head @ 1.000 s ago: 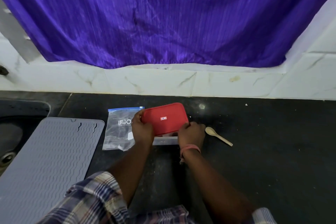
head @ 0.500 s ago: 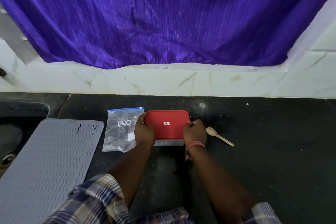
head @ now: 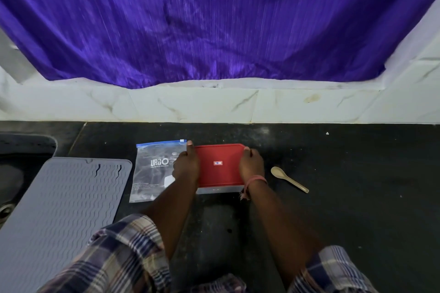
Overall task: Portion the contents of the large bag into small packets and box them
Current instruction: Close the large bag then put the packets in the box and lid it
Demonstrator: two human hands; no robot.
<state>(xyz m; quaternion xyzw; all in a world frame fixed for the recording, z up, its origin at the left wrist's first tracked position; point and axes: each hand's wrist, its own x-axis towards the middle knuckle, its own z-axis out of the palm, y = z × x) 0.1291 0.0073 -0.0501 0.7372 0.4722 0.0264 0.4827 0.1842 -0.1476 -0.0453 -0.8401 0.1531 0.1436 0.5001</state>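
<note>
Near the tabletop's back edge, the stiff red lid (head: pixel 220 164) is pressed onto the box (head: pixel 217 189), gripped at its short ends by the left hand (head: pixel 187 166) and right hand (head: pixel 252 165), where purchase is judged firmest.

bag (head: pixel 152 171) left of box (head: pixel 220 189), spoon (head: pixel 288 178) right, mat (head: pixel 62 200) far left
</note>
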